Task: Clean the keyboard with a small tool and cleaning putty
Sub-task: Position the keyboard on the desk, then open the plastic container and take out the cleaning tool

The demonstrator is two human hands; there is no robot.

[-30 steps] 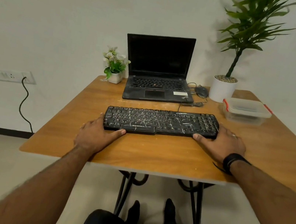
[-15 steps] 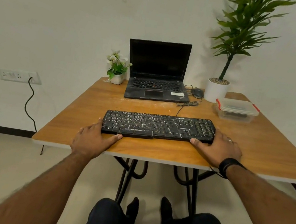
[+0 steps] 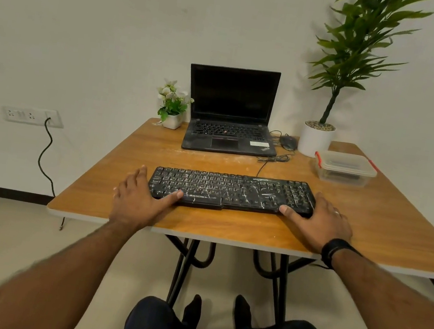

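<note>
Both hands bracket the keyboard (image 3: pixel 231 191) near the desk's (image 3: pixel 398 230) front edge: the left hand (image 3: pixel 142 198) and right hand (image 3: pixel 320 220) lie flat at its ends, thumbs on its front rim. Square it and set it steady first. Tool and putty are unseen, perhaps in the lidded box (image 3: pixel 344 169) toward the far right corner.
</note>
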